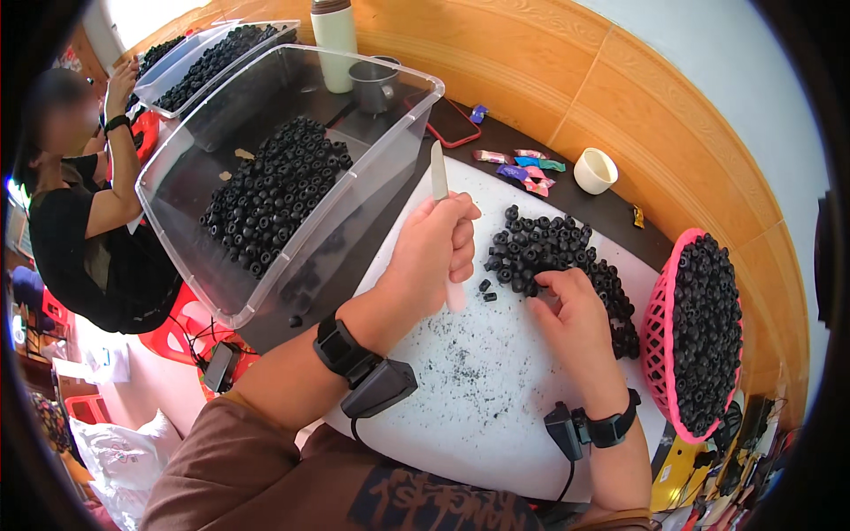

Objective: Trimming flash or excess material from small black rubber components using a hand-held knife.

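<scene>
My left hand [436, 248] is closed round the pale pink handle of a small knife [439, 173], its blade pointing up and away from me. My right hand [574, 323] is at the near edge of a heap of small black ring-shaped parts [542, 250], which look like rubber. Its thumb and forefinger are bent around one part at the heap's edge. Under both hands lies a white board [460, 380], strewn with dark crumbs. A few loose black parts [486, 292] lie between the hands.
A clear plastic bin [345, 190] of black parts stands left, a pink basket [655, 332] of them right. Behind are a bottle [336, 44], a dark mug [374, 87], a phone [453, 122], sweets [531, 166] and a white cup [595, 171]. Another person [97, 203] works at far left.
</scene>
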Demonstrator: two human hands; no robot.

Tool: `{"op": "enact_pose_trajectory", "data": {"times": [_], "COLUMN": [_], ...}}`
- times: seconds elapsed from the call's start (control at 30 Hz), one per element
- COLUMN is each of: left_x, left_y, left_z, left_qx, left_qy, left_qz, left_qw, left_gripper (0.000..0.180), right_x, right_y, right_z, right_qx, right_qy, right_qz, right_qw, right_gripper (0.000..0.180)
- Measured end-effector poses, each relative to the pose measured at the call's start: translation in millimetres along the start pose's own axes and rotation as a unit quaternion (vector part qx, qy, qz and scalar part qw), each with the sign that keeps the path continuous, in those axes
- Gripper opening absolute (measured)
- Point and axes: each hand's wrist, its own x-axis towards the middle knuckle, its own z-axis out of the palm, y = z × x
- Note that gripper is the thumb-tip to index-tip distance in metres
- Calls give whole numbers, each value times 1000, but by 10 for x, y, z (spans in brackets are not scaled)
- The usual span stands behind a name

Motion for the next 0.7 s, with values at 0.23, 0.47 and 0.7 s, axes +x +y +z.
{"op": "enact_pose_trajectory", "data": {"times": [0.23, 0.47, 0.7], "left_x": [-38, -153, -177], "left_y": [-29, -121, -152], "left_z": [72, 142, 167], "left_qx": [14, 71, 80], "left_qy": [-10, -70, -85], "left_qz": [-38, -49, -59], "left_qw": [999, 994, 991], "left_gripper": [12, 11, 11], "right_x": [-28, -41, 5], "right_y": [33, 125, 87], "right_z": [-3, 21, 112], "right_qx": [-8, 89, 33], "right_qy": [-12, -6, 30], "right_qz": [-11, -21, -95], "right_qw": [1000, 996, 994], "right_gripper": [20, 15, 15]}}
